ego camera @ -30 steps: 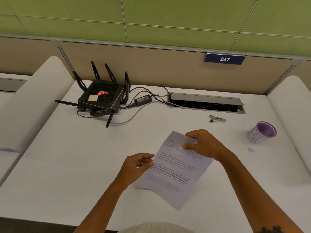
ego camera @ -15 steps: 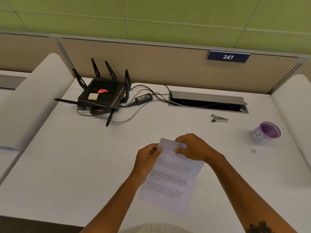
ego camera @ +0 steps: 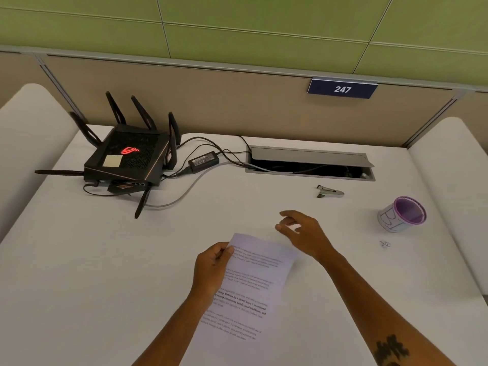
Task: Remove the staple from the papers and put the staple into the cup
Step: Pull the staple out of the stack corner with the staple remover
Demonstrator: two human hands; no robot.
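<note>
the left hand point(ego camera: 211, 270) pinches the papers point(ego camera: 250, 286) at their upper left corner, thumb on top, the sheets hanging near the counter's point(ego camera: 105, 273) front edge. the right hand point(ego camera: 303, 233) hovers just beyond the papers' top right corner, its fingers point(ego camera: 286, 214) loosely spread and holding nothing. the staple itself is too small to make out. the purple-rimmed cup point(ego camera: 402, 213) stands near the right edge, with the staple remover point(ego camera: 330, 192) behind it to the left, beside the cable hatch point(ego camera: 309, 162).
</note>
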